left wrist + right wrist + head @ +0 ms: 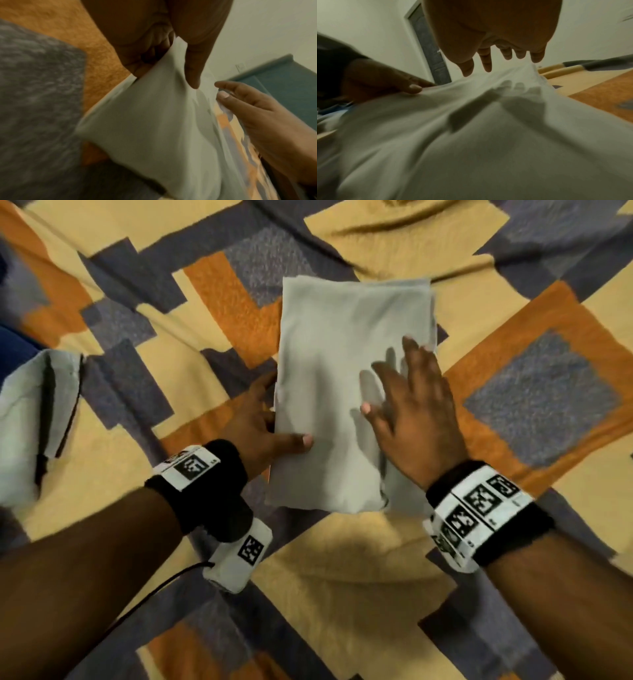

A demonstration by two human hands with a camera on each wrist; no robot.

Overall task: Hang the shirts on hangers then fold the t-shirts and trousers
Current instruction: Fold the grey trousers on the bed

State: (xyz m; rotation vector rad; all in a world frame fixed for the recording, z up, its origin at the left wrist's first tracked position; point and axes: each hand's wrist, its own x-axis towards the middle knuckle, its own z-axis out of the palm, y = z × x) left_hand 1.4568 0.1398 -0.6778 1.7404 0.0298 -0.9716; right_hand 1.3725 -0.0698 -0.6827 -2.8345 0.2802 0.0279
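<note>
Garment: pale grey folded t-shirt (346,392) lay as a tall neat rectangle in the middle of the bed, its long sides running away from the person.
Bed cover: patchwork bedspread (376,570) in yellow, orange and grey blocks lay under everything, rumpled toward the far edge.
Left hand: left hand (263,422) was at the near left edge of the t-shirt; the thumb lay on top of the cloth and the fingers (147,56) were tucked under the edge, so it pinched that side. In the left wrist view the cloth edge ran up between thumb and fingers.
Right hand: right hand (411,402) was spread flat above the right half of the t-shirt, fingers (485,60) straight and apart, holding nothing. Its shadow fell on the cloth just beneath; whether the palm touched the fabric I could not tell.
Wrists: black bands with white marker tags sat on both wrists.
Other cloth: second pale grey garment (34,419) with a dark trim lay bunched at the left edge of the bed, well apart from the folded one, with something blue (13,347) just beyond it.
</note>
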